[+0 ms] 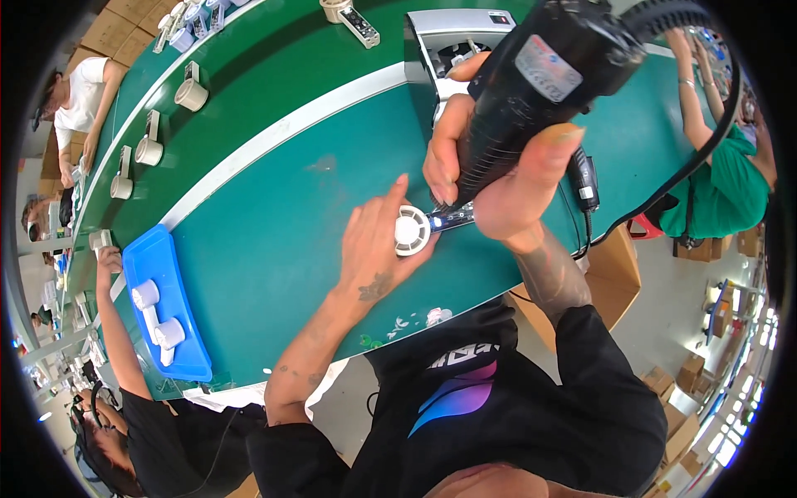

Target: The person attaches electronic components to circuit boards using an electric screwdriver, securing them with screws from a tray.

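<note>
Over the green tabletop [274, 207], a white round-headed plastic device [412, 231], likely light and stiff, best taken by its rim, is held by fingers of the left hand [372, 249]; a black cylindrical tool [531, 87] is clasped by the right hand [519, 195]

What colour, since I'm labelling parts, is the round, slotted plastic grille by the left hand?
The round grille is white, clearest in the head view.

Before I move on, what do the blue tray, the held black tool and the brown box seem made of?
Blue tray: probably moulded plastic, even-coloured with soft sheen. Black tool: likely hard plastic, smooth with ribbing, though metal is possible. Brown box: apparently cardboard, matt, thin-walled.
</note>
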Demonstrator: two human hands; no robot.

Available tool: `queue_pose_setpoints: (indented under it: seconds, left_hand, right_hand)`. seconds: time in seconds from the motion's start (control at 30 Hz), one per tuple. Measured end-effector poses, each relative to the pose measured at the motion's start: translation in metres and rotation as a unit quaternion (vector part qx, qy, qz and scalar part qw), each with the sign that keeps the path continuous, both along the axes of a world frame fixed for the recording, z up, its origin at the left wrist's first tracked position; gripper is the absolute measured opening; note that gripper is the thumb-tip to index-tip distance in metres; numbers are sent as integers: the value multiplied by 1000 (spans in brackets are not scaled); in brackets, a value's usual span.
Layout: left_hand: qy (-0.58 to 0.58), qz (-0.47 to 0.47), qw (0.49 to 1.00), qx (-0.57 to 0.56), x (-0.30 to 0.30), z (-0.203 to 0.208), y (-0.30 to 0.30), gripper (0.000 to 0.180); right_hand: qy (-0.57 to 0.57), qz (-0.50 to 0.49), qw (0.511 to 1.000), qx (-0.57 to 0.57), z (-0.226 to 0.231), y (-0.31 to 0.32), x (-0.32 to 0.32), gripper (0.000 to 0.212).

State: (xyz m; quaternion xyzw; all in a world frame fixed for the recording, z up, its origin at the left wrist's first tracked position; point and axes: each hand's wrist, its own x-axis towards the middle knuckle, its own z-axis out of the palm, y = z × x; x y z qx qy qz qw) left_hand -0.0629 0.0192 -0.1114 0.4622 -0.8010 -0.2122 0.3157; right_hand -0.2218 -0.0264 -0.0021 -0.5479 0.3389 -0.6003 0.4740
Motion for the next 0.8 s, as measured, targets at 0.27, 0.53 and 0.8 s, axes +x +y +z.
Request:
queue_pose_setpoints:
  seconds: [0.27,0.53,0.8]
  left_hand:
    - [16,-9,1000,-4,1,-4,0,87]
    - [-1,-17,1000,19,0,5,-1,86]
    - [16,-19,1000,17,2,-8,-1,94]
  right_hand:
    - [-8,1,1000,12,-12,0,6,106]
    - [-66,11,998,-11,-26,12,8,102]
    - [-115,156,979,67,-73,5,-40,103]
